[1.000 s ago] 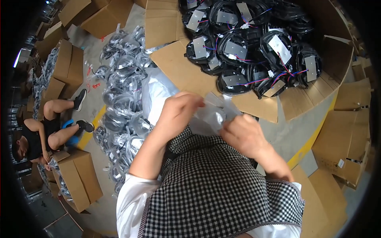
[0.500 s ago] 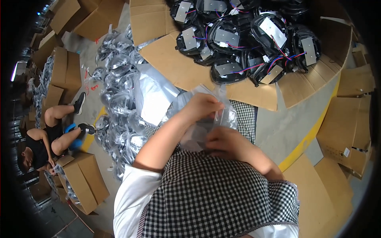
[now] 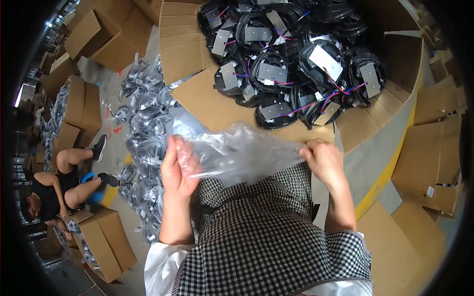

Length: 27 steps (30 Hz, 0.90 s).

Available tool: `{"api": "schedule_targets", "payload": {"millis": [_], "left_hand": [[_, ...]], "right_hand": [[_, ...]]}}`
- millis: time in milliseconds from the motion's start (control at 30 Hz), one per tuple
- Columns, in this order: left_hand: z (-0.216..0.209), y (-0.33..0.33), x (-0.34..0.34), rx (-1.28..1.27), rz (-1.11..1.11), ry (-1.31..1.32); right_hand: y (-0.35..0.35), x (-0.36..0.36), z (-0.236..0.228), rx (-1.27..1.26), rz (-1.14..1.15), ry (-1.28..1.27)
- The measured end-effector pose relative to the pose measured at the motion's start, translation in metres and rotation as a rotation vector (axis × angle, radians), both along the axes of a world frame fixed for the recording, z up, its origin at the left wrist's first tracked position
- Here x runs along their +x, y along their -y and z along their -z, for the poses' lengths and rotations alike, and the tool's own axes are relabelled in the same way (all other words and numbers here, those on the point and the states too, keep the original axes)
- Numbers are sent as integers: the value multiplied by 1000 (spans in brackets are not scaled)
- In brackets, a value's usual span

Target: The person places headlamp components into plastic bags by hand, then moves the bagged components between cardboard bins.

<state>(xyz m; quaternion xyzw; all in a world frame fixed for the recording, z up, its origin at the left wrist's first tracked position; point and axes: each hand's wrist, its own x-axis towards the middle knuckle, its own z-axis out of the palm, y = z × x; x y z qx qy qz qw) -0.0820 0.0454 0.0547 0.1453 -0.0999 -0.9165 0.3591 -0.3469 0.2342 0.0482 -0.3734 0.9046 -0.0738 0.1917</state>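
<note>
Head view shows that the left hand (image 3: 178,167) and right hand (image 3: 323,159), close together a moment ago, are now well apart, each gripping one end of the clear plastic bag (image 3: 242,153), stretched open mid-frame above the lap, so it seems ready for filling.

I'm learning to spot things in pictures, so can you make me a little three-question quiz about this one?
1. True or false: the clear plastic bag is stretched between both hands.
2. Which hand grips the bag's end nearer the piled bagged parts? A) left hand B) right hand
3. Fill in: the black round parts with coloured wires lie on flattened ____.

Key: 1 true; 2 A; 3 cardboard.
</note>
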Motion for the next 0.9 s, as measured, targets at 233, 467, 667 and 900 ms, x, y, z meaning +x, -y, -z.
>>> {"api": "schedule_targets", "payload": {"millis": [233,467,667,900], "left_hand": [[-20,-1,-84,-1574,522,963],[103,108,-143,-1302,394,1347],[160,94,-256,-1053,155,1430],[146,67,-253,-781,28,1134]], "right_hand": [[51,14,-37,-605,-512,-65],[77,-84,5,-617,-126,-420],[108,-117,38,-335,-24,-933],[63,-104,-1,-935,-73,-395]]}}
